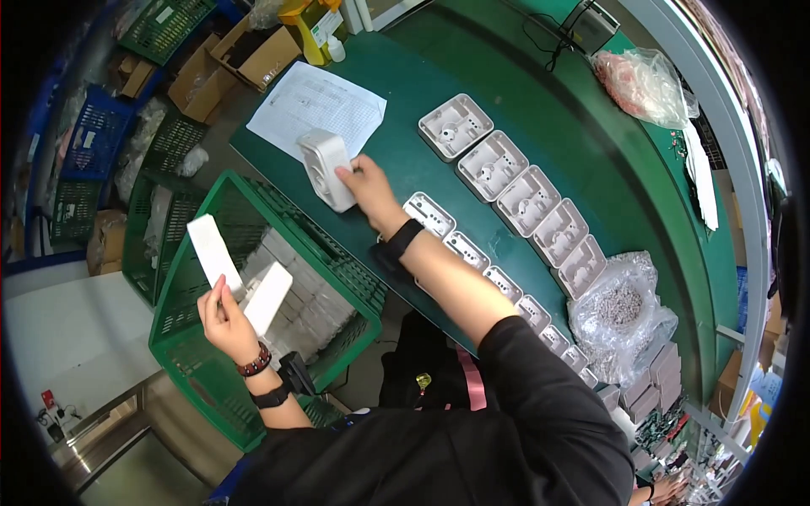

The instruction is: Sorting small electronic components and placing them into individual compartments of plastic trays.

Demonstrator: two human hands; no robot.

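Note:
My left hand [226,325] is over the green crate [359,346], its fingers closed on a white plastic housing [214,253]. A second white piece [268,297] angles off beside it; whether the same hand grips that one too, I cannot tell. On the table's left side, my right hand [371,196] has thumb and fingers around the edge of a light grey plastic housing [327,169], tilted up on its side by a printed paper sheet [316,105]. Stacked white pieces [295,295] partly show inside the crate.
Two rows of open grey housings [495,166] run across the green table [405,76]. Near their right end sits a plastic bag of small metal parts [620,308]. Stacked grey pieces [658,379] lie beyond. Another person's hands [666,489] show at lower right.

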